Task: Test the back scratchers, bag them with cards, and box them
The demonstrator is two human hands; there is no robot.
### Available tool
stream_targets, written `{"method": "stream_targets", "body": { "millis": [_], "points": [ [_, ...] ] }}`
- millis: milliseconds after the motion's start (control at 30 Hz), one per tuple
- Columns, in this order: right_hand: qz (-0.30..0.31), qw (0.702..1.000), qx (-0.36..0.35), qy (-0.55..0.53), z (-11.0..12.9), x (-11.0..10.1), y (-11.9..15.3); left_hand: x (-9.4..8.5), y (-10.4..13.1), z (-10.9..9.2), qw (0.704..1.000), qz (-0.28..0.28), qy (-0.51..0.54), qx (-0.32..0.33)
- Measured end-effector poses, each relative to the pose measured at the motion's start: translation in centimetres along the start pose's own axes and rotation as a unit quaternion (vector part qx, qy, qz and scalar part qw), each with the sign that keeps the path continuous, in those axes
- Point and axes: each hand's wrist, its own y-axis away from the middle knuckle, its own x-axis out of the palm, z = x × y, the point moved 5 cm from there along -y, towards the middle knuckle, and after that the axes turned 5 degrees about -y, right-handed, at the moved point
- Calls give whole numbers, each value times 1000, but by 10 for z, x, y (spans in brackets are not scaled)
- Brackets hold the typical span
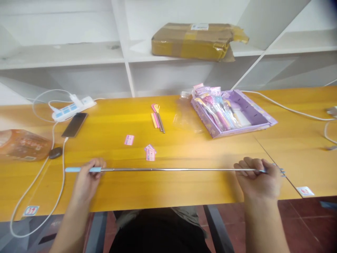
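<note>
A telescopic back scratcher with a light blue handle and a thin metal rod stretches level across the view, drawn out long. My left hand is closed round its blue handle at the left. At the other end my right hand grips the rod by the blue claw head, whose tips poke out past the fist. Beyond the rod lie folded pink and yellow back scratchers. Small printed cards rest between them and the rod, and another pink card is to their left.
A purple display box holds several bagged back scratchers, with clear plastic wrappers beside it. At left are a phone, power strip, white cables and an orange bag. A taped carton occupies the shelf.
</note>
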Motion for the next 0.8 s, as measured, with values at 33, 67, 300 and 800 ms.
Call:
{"method": "stream_targets", "body": {
  "millis": [33, 67, 300, 800],
  "points": [
    [-12, 1000, 3, 5, -3, -4, 1, 0, 1, 1, 999, -31, 29, 1],
    [-21, 1000, 7, 12, -5, -8, 1, -1, 2, 3, 996, -66, 65, -1],
    [-19, 997, -51, 52, -12, -15, 16, -14, 7, 26, 923, -175, 341, -43],
    [41, 998, -26, 31, -82, 44, 50, 46, 32, 7, 928, -26, 369, 43]
  ]
}}
